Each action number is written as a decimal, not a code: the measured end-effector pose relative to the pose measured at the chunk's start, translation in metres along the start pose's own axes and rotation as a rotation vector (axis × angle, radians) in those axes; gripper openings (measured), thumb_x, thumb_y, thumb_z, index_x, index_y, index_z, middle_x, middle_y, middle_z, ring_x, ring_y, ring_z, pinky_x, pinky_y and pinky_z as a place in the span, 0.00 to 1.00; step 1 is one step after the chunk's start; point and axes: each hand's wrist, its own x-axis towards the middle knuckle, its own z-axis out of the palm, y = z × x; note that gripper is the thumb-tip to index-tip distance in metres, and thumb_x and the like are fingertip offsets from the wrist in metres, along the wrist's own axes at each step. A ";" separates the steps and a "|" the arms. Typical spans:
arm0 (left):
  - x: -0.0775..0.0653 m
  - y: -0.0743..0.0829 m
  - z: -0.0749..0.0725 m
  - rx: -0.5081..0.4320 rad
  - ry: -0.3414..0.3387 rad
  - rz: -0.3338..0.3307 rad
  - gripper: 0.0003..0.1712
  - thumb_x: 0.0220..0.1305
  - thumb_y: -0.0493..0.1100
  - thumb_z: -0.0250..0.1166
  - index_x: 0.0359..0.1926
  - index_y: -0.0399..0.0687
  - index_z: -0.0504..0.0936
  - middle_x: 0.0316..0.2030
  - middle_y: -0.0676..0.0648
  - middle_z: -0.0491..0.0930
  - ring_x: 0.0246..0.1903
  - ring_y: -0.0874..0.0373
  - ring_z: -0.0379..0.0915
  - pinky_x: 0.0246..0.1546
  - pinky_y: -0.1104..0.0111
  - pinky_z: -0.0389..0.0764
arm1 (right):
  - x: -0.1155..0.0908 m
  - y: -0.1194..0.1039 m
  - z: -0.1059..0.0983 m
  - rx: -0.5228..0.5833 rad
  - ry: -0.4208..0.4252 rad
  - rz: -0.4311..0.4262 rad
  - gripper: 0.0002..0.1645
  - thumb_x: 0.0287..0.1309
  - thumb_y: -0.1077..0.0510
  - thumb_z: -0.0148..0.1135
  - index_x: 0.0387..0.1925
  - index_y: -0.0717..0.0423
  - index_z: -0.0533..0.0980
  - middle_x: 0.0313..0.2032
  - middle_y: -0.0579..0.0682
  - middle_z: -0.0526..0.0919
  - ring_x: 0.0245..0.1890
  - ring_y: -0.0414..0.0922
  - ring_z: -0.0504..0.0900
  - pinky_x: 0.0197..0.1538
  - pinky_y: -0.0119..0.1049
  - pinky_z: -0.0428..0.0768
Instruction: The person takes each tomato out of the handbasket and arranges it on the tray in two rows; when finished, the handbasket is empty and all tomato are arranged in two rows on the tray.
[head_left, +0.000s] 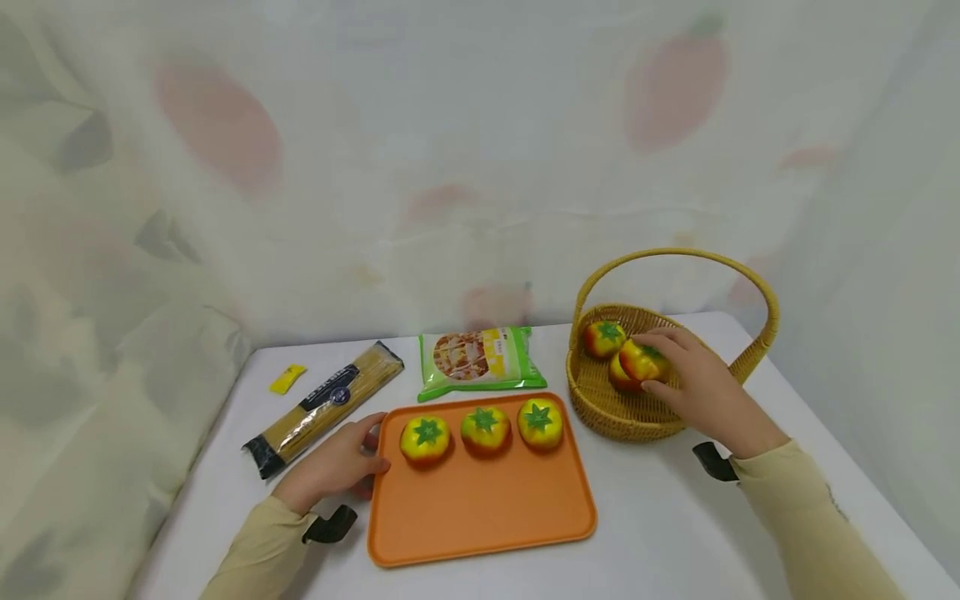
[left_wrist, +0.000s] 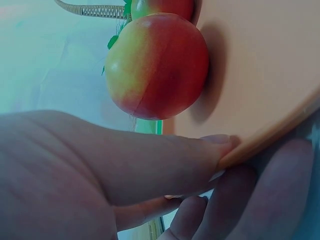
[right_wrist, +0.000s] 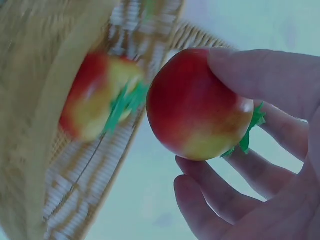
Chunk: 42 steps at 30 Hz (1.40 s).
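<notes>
My right hand (head_left: 693, 383) holds a red-and-yellow tomato (right_wrist: 200, 107) with a green leafy top, thumb on one side and fingers on the other. It is above the wicker basket (head_left: 630, 429), where one tomato (head_left: 603, 339) lies and another (head_left: 621, 377) shows partly behind the held one. At the orange tray (head_left: 480, 508), my left hand (head_left: 341, 458) grips the left rim; the thumb lies on top and fingers reach round the outside. Along the tray's far side sit three tomatoes, left (head_left: 426, 440), middle (head_left: 486, 430) and right (head_left: 540, 423).
A green snack bag (head_left: 480, 360) lies behind the tray. To the left are a long pack of spaghetti (head_left: 330, 404) and a small yellow packet (head_left: 287, 379). The basket's tall handle (head_left: 675, 252) arches over it. A cloth backdrop rises behind the white table (head_left: 652, 533).
</notes>
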 end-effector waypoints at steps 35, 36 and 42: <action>0.000 0.009 -0.002 -0.003 -0.009 0.007 0.46 0.68 0.35 0.72 0.83 0.44 0.62 0.62 0.33 0.81 0.32 0.53 0.87 0.30 0.61 0.92 | 0.012 -0.195 0.145 0.193 -0.366 -0.306 0.41 0.62 0.40 0.78 0.74 0.33 0.72 0.68 0.40 0.74 0.66 0.40 0.75 0.72 0.45 0.81; 0.000 0.008 -0.002 -0.004 -0.008 0.009 0.46 0.68 0.35 0.72 0.83 0.44 0.62 0.62 0.33 0.81 0.32 0.53 0.87 0.30 0.61 0.92 | 0.011 -0.196 0.148 0.190 -0.375 -0.315 0.41 0.63 0.40 0.78 0.74 0.32 0.72 0.68 0.39 0.74 0.66 0.39 0.75 0.73 0.44 0.81; -0.003 0.004 -0.002 -0.018 -0.004 0.028 0.46 0.68 0.35 0.72 0.83 0.44 0.62 0.61 0.34 0.82 0.33 0.54 0.87 0.30 0.61 0.92 | 0.006 -0.200 0.161 0.163 -0.404 -0.357 0.40 0.65 0.40 0.76 0.74 0.31 0.71 0.70 0.37 0.74 0.68 0.39 0.75 0.74 0.45 0.80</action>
